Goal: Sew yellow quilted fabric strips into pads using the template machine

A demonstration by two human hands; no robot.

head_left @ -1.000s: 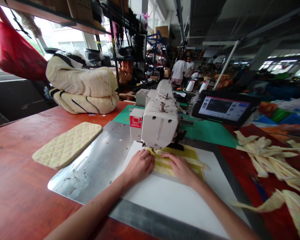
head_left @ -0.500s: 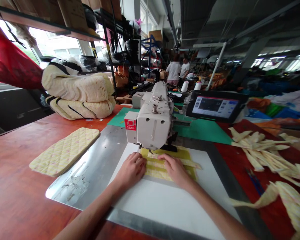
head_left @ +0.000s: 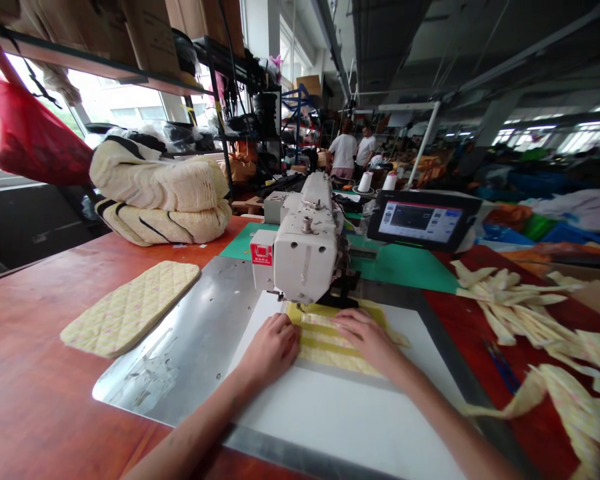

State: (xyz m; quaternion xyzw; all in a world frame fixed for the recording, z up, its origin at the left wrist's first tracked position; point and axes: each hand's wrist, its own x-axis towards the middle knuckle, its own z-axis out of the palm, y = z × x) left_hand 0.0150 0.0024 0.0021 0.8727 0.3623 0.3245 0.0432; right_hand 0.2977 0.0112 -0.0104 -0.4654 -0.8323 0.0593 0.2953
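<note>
The right hand (head_left: 369, 335) has shifted rightward along the strip (head_left: 316, 321), a light, limp-looking piece best held flat near both ends, on the yellow sheet (head_left: 294, 312) by the machine (head_left: 305, 263), left hand (head_left: 271, 348) alongside, each grip's closure unclear.

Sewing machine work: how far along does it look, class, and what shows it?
Probably partway. Done: the quilted pad looks cut to shape. In hand: the right hand touches a pale strip on the yellow sheet by the machine; the left hand is beside it. Left: the loose strips look unused. Any stitching is too small to tell.
</note>
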